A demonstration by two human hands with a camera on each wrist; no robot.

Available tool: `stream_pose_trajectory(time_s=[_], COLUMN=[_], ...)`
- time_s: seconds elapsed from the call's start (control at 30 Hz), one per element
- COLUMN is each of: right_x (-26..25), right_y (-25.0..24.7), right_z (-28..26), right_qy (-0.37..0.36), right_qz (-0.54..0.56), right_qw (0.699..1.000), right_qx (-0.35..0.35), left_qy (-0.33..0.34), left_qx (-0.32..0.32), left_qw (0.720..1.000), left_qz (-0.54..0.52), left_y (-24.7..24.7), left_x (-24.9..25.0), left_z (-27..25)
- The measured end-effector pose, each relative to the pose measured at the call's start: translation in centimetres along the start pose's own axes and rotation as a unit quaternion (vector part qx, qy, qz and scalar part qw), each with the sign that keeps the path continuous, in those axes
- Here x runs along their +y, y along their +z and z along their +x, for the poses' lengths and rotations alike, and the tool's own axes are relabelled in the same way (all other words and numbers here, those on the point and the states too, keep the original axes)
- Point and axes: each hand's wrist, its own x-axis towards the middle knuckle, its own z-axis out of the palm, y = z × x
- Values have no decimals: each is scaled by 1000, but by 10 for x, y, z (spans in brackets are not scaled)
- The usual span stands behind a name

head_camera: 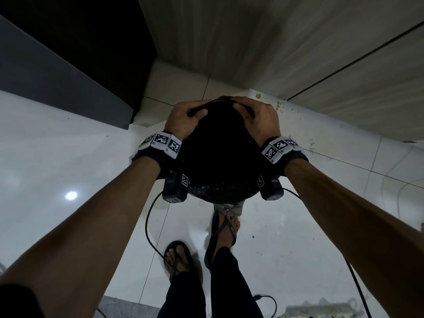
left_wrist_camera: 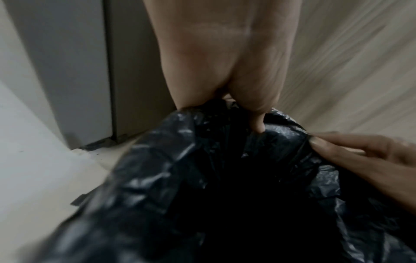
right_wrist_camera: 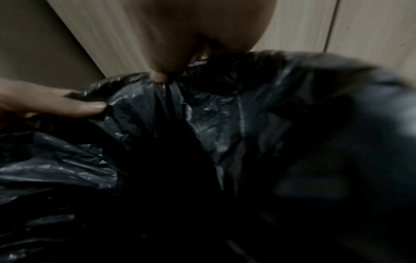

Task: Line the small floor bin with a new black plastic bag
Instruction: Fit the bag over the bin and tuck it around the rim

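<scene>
I have my left hand [head_camera: 183, 119] and right hand [head_camera: 260, 119] both pinching the bag's [head_camera: 218, 154] far edge, its mouth open below me (bin itself hidden). I judge thin film could tear or slip off if I pull unevenly.

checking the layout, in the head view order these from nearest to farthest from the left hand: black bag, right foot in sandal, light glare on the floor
1. black bag: gripped by the left hand at the far rim.
2. light glare: on the tiles, lower left of the hand.
3. right foot: below the bag, toward the person.
Glare and foot are fairly close; the glare looks slightly nearer.
</scene>
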Motion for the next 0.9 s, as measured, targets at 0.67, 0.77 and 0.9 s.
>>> stream_pose_trajectory(time_s=[0.67,0.77,0.9], right_x=[36,32,26], right_y=[11,13,19], right_z=[-114,-123,-142], right_qy=[127,139,169], right_qz=[75,78,87], right_qw=[987,986,979], right_qx=[58,58,68], left_qy=[-80,-75,-59], left_qx=[102,96,98], left_qw=[991,993,993], left_qz=[14,12,-16], left_y=[21,19,26], left_x=[-44,-46,-46], left_z=[-105,-111,-125])
